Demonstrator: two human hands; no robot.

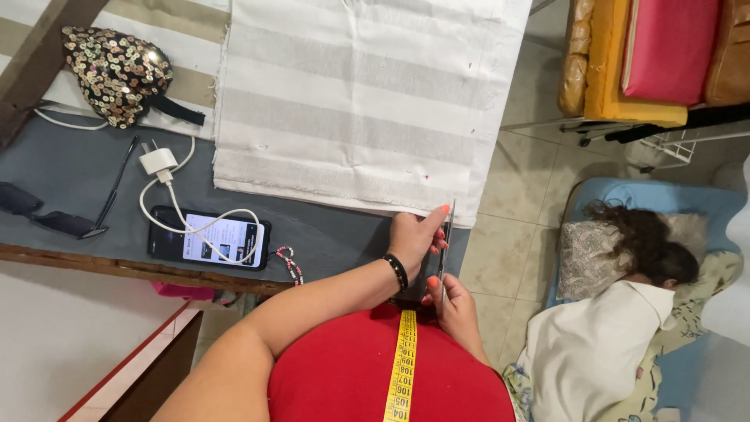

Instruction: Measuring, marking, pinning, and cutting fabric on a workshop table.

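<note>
A white and beige striped fabric (359, 101) lies spread on the grey-covered table (336, 234). My left hand (416, 238), with a black bracelet on the wrist, pinches the fabric's near right corner, thumb pointing up along the edge. Just below it, my right hand (455, 306) grips a pair of scissors (446, 246). Their thin blades point up along the fabric's right edge, beside my left thumb. A yellow tape measure (403, 367) hangs down my red top.
A phone (209, 237) with a white charger (158, 162) and cable, dark sunglasses (70, 223), a bead string (291, 264) and a sequined piece (117, 74) lie on the table's left. A person (617, 312) lies on a blue mat on the tiled floor. Cushions (648, 55) are stacked at upper right.
</note>
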